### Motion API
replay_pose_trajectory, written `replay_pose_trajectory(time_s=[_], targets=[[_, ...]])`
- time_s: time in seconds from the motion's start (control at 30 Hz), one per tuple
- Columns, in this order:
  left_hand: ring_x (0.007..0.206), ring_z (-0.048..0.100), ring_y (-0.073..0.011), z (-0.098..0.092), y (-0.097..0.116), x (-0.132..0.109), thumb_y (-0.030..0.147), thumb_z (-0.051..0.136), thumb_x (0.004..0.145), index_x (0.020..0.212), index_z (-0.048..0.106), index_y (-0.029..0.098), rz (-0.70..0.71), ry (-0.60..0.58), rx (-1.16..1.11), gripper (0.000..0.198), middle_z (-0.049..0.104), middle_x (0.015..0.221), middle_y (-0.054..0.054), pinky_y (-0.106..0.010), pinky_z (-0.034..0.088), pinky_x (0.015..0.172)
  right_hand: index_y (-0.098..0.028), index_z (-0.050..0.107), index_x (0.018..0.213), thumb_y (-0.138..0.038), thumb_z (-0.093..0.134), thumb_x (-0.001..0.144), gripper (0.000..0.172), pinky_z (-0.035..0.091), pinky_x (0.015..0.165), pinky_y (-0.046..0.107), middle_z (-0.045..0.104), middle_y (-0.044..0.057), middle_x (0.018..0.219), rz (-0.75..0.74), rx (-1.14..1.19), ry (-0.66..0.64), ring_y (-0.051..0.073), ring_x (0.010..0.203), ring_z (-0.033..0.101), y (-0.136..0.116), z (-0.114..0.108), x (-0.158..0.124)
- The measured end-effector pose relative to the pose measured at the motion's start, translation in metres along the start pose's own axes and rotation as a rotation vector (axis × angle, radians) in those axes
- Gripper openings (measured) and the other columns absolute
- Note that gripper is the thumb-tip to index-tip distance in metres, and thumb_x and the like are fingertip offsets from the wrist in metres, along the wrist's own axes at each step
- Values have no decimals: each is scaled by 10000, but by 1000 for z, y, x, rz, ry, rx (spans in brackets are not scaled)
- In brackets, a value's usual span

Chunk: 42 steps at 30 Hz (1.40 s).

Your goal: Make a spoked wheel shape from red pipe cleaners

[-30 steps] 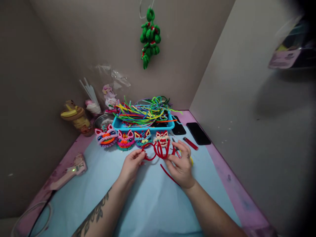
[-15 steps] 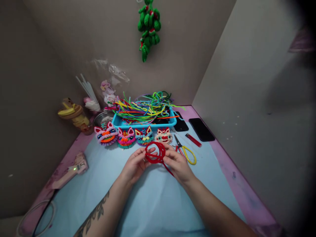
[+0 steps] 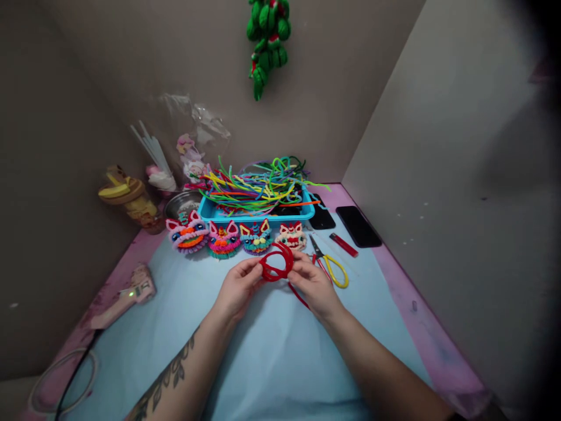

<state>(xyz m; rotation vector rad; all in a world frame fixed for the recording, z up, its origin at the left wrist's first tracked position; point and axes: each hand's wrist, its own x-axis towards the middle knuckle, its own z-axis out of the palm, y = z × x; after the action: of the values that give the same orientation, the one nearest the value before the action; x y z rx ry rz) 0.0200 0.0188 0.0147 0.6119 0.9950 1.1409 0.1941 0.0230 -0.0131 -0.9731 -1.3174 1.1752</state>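
Note:
A red pipe cleaner (image 3: 277,277), wound into loose loops, is held up between my two hands above the blue table cover. My left hand (image 3: 239,286) pinches the left side of the loops between thumb and fingers. On the opposite side my right hand (image 3: 316,287) grips the coil, and a loose red end hangs down under that hand. Just beyond the coil stand several fuzzy lion heads, among them a cream and red one (image 3: 291,235) and a blue and yellow one (image 3: 256,238). Scissors (image 3: 335,272) with yellow and red handles lie past my right hand.
A blue tray (image 3: 258,222) heaped with colourful pipe cleaners stands at the back. Right of it lie a black phone (image 3: 358,226) and a red lighter (image 3: 343,245). A pink glue gun (image 3: 127,299) with a cord rests at left, near a lidded cup (image 3: 142,211).
My left fingers have drawn back from inside the loops to their left edge. The coil looks narrower and slightly tilted. The camera view has shifted a little.

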Motion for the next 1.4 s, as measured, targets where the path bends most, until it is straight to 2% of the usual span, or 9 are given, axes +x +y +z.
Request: replay_pose_trajectory(time_s=[0.2,0.43,0.63,0.83,1.0,1.07,1.17,1.27,1.4], targets=[[736,600,-123,0,2,-1,363,787,616,788,652,152,29,5,37,304,661,775,-12,-266,475,753,-206,664,703,-386,652,771,193,419,967,433,530,92,1189,0,-77,63,249,1145,521,7,3,-2],[794,606,-146,2,2,-1,403,768,638,827,669,134,30,-25,15,343,681,848,-59,-266,459,785,-208,683,730,-324,647,778,131,386,1003,431,511,92,1195,-56,-186,97,244,1151,514,4,4,-3],[839,621,-178,1,1,0,396,754,663,849,687,124,21,-18,-21,336,693,882,-82,-294,463,811,-215,692,745,-302,639,782,108,389,1004,422,523,87,1191,-87,-244,93,240,1152,515,3,6,-3],[748,612,-165,1,4,-1,365,757,645,806,691,110,1,8,-21,308,686,795,-67,-280,461,739,-211,674,697,-277,653,764,97,408,983,406,526,87,1192,-93,-321,77,242,1148,522,-2,8,-7],[701,593,-165,-3,3,2,339,720,654,749,681,110,45,16,13,251,667,740,-57,-283,448,707,-204,666,703,-285,635,776,114,418,970,407,518,91,1237,-67,-325,14,247,1160,520,-1,9,-7],[681,569,-154,-6,4,3,351,692,679,745,668,124,103,36,97,238,651,727,-42,-276,433,697,-214,678,831,-291,618,786,107,450,927,403,522,101,1239,-74,-317,19,249,1151,527,0,8,-7],[724,544,-149,-10,10,1,344,635,742,712,625,164,327,103,388,183,621,765,-19,-264,410,730,-234,627,1040,-270,580,813,235,468,898,411,525,105,1218,-166,-390,153,246,1141,522,-5,5,-7],[843,546,-175,-8,16,-6,293,592,782,684,591,184,578,58,734,147,611,842,-36,-281,393,812,-259,641,973,-197,573,813,185,427,958,461,516,77,1181,-412,-560,238,248,1141,501,-15,2,-12],[847,542,-188,-2,14,-12,271,557,814,725,583,194,687,-99,1019,120,608,824,-49,-299,395,808,-315,687,914,-145,595,797,226,415,976,484,521,43,1128,-688,-739,171,258,1148,467,-27,5,-18]])
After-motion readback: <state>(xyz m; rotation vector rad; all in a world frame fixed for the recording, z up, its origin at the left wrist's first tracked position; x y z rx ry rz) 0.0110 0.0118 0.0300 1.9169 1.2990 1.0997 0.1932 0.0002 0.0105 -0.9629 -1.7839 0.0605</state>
